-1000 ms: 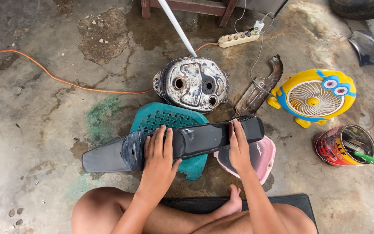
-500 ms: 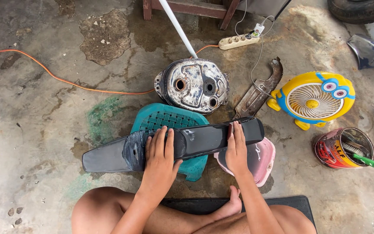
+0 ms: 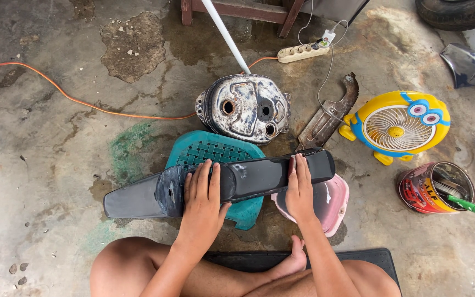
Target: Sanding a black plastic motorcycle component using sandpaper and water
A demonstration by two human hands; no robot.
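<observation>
Stained, cracked concrete floor (image 3: 56,165), person sitting cross-legged on a dark mat (image 3: 380,258). Long black plastic panel (image 3: 259,179), prob. a motorbike fender/cover, lies across the lap area, long axis running left-right w/ a slight rise toward the right. It bridges a teal plastic stool (image 3: 204,151) and a pink plastic tub (image 3: 333,203).

Left hand (image 3: 204,195) lies flat on the panel just left of centre, fingers spread, palm down; not curled round it. Right hand (image 3: 299,190) presses flat nearer the right end, fingers together. Both are on top of the panel, no closed grasp visible. Tapered left end sticks out well past the left hand, unsupported.

Beyond: dented metal tank (image 3: 246,107), yellow desk fan (image 3: 396,126), tin can w/ brushes (image 3: 434,187), power strip (image 3: 303,52), orange cable (image 3: 83,102).

Hidden: panel underside, thumbs partly, how firmly it sits on stool and tub. Stool mostly covered; tub's inside partly blocked.
</observation>
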